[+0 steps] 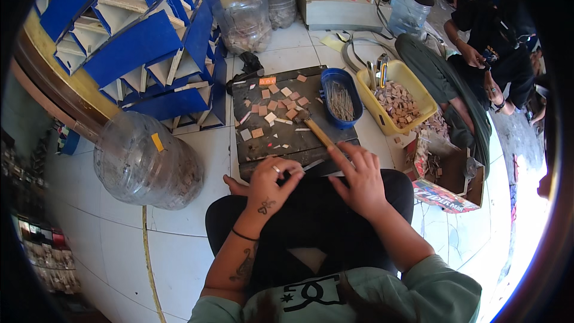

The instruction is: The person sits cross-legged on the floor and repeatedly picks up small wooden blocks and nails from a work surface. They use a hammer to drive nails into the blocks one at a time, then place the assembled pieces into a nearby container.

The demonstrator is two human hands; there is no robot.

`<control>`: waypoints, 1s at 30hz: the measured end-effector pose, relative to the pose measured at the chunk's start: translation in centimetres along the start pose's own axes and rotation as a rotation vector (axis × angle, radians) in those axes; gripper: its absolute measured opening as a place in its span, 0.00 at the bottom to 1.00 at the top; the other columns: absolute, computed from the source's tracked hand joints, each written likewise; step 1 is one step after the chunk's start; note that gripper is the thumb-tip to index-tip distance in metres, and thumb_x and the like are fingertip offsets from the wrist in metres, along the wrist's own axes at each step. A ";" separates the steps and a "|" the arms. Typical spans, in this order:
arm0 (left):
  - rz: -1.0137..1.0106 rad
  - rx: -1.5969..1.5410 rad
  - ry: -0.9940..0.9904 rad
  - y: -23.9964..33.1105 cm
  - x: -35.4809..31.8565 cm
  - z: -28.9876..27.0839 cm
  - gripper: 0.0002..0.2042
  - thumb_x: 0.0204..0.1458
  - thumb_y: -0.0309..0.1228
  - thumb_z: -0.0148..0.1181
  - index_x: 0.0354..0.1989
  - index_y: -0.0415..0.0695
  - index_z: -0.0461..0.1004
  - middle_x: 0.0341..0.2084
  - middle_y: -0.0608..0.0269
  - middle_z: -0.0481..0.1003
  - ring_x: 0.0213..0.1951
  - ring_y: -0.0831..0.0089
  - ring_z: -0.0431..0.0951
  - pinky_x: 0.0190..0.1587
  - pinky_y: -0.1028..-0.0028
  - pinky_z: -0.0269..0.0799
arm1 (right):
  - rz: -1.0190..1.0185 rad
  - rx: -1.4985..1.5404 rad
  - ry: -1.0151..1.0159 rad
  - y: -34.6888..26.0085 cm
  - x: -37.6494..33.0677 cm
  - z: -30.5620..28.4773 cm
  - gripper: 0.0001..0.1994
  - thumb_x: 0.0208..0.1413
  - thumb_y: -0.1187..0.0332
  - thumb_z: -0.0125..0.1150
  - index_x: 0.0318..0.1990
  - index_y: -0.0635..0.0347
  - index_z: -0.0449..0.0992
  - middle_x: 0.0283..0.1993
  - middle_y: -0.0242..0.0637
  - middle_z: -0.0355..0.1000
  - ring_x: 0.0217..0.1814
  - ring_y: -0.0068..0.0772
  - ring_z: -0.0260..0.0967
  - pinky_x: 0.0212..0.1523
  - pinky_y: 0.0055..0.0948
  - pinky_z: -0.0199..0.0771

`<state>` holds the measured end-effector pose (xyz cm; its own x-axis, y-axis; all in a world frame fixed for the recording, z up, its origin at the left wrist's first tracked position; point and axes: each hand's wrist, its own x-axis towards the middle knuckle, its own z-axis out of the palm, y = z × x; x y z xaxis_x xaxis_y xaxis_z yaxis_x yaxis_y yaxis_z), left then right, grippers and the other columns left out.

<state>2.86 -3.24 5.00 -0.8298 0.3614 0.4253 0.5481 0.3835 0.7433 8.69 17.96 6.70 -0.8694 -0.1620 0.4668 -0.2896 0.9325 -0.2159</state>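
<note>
Sitting cross-legged on the white tiled floor (179, 251), the person works at the near edge of a dark work board (281, 137) lying on the floor in front of the knees. Left hand (270, 184) rests at that near edge, fingers curled together, grip pinched on something small and pale – too small to tell what. Right hand (359, 179) lies just beside it, fingers spread and pointing toward the board, index finger touching the end of a wooden hammer handle; grip open, nothing closed in it. The hammer (311, 127) lies flat on the board, head among scattered small tan and pink wood squares (276, 105), handle running toward the right hand.

Past the board on the right – a blue oval tray (341, 100) of thin nails, touching the board's edge. Beside it a yellow tub (397, 100) with more wood pieces and a couple of tools standing in it. An open cardboard box (445, 173) sits near the right knee. Left side: a large clear plastic jug (143, 161) on its side, and behind it stacked blue and white triangular frames (137, 42). Clear bags (245, 24) of wood bits at the top. Another person (484, 54) in dark clothes sits at the upper right, well apart.
</note>
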 end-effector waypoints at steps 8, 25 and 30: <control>-0.097 -0.297 -0.129 0.3 2.3 2.3 0.14 0.50 0.27 0.66 0.46 0.43 0.77 0.32 0.66 0.79 0.30 0.79 0.72 0.37 0.76 0.67 | 0.035 0.249 -0.217 5.4 0.7 -3.0 0.06 0.52 0.66 0.65 0.32 0.58 0.80 0.31 0.36 0.77 0.35 0.35 0.77 0.43 0.36 0.72; 0.004 0.581 0.047 -8.6 11.1 3.1 0.09 0.47 0.33 0.67 0.33 0.42 0.80 0.32 0.58 0.76 0.44 0.56 0.73 0.50 0.62 0.68 | 0.063 -0.514 -0.648 7.3 16.9 3.5 0.12 0.53 0.68 0.58 0.42 0.58 0.82 0.44 0.40 0.79 0.54 0.40 0.74 0.54 0.37 0.69; -0.038 0.432 0.065 -9.0 11.0 3.0 0.08 0.45 0.30 0.67 0.34 0.43 0.80 0.29 0.60 0.77 0.41 0.58 0.74 0.47 0.61 0.70 | 0.286 -0.402 -0.705 6.9 18.3 5.2 0.12 0.53 0.69 0.57 0.43 0.57 0.82 0.49 0.42 0.79 0.51 0.42 0.77 0.51 0.37 0.75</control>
<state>-10.92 -0.18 1.42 -0.8475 0.2914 0.4436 0.4994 0.7209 0.4805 -11.30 19.76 9.31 -0.9716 0.0584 -0.2295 0.0269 0.9901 0.1379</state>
